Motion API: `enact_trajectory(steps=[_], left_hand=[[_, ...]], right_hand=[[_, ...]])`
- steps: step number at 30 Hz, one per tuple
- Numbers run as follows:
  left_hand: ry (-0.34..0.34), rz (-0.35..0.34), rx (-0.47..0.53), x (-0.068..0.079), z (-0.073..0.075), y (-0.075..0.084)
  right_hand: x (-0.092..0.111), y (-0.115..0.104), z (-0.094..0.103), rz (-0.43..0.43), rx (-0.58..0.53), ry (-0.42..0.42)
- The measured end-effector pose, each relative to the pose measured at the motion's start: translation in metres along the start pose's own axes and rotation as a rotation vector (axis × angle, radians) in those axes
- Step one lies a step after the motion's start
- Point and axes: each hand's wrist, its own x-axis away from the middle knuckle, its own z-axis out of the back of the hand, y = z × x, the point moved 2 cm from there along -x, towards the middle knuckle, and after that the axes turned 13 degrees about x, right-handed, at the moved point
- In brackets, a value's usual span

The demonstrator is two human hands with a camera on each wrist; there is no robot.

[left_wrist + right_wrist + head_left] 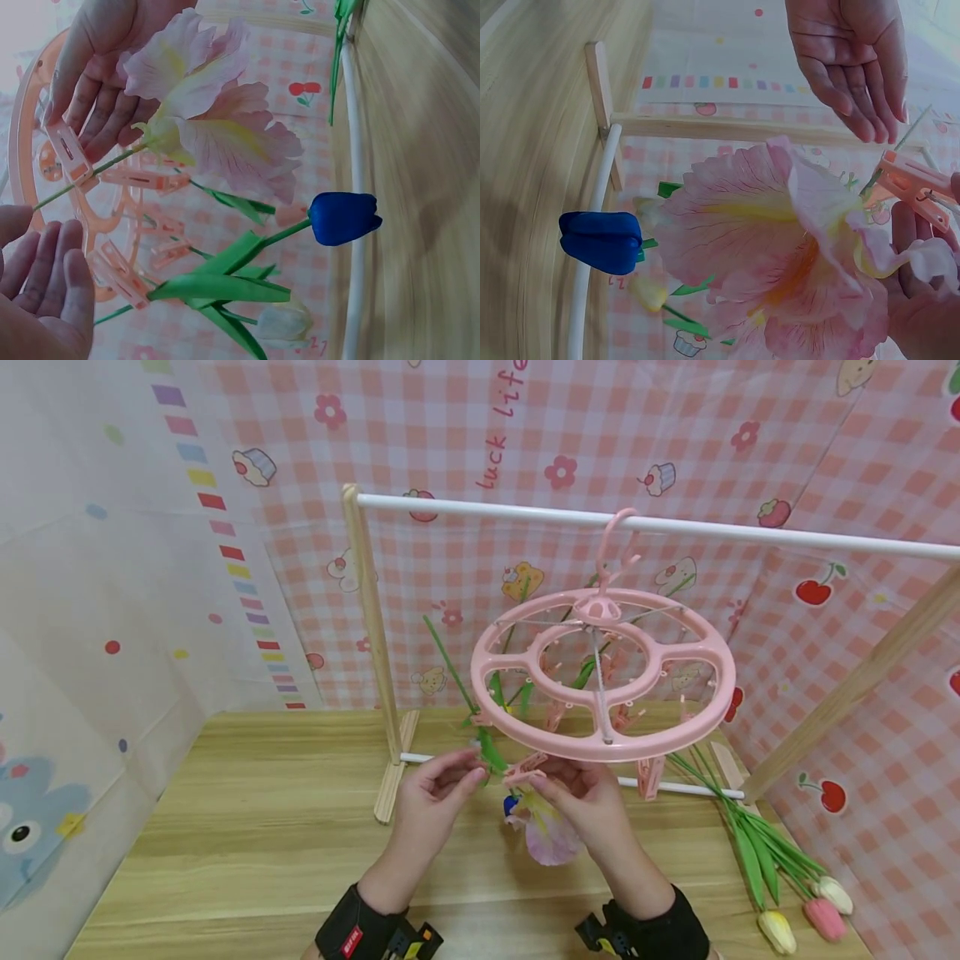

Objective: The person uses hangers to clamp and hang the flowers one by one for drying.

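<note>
Bands [360, 922] in black circle both wrists, nearest the head camera. To the right, a yellow tulip [777, 932], a pink tulip [825, 919] and a white tulip [834, 894] lie on the wooden bench [247, 827], green stems pointing away. Ahead of the wrists, a ruffled pink flower [553, 839] with yellow at its throat hangs blossom down. The right hand [591, 800] pinches a pink clip [525, 768] at the flower's stem; the stem crosses the clip's mouth, but I cannot tell whether it is clamped. The left hand [433, 793] is beside that stem, its fingers [49, 262] fairly straight, with a gap to the thumb and nothing visibly gripped. Near the flower, a blue tulip [341, 219] hangs head down from another clip [118, 274]. The pinched clip is just under the front rim of a round pink hanger [551, 740], where further green stems hang among more clips. Its hook sits over the white rod [480, 509] of a stand with a wooden post [371, 635] at the left. Farthest back is pink-checked cloth [600, 410] printed with cupcakes and flowers.
</note>
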Motion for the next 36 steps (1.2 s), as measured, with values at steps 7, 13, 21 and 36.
enact_trajectory(steps=[7, 13, 21, 36], left_hand=[[-0.006, 0.094, -0.044, 0.002, 0.005, -0.004], [-0.021, 0.108, -0.047, 0.003, 0.008, -0.007], [0.028, 0.130, -0.013, 0.003, 0.014, -0.010], [0.080, 0.176, -0.121, 0.000, 0.016, 0.015]], right_hand=[[0.002, 0.002, 0.001, -0.081, 0.180, 0.094], [0.001, -0.016, -0.001, -0.084, 0.412, 0.145], [0.004, -0.029, 0.001, -0.042, 0.451, 0.203], [0.023, -0.006, 0.038, -0.029, 0.345, 0.210]])
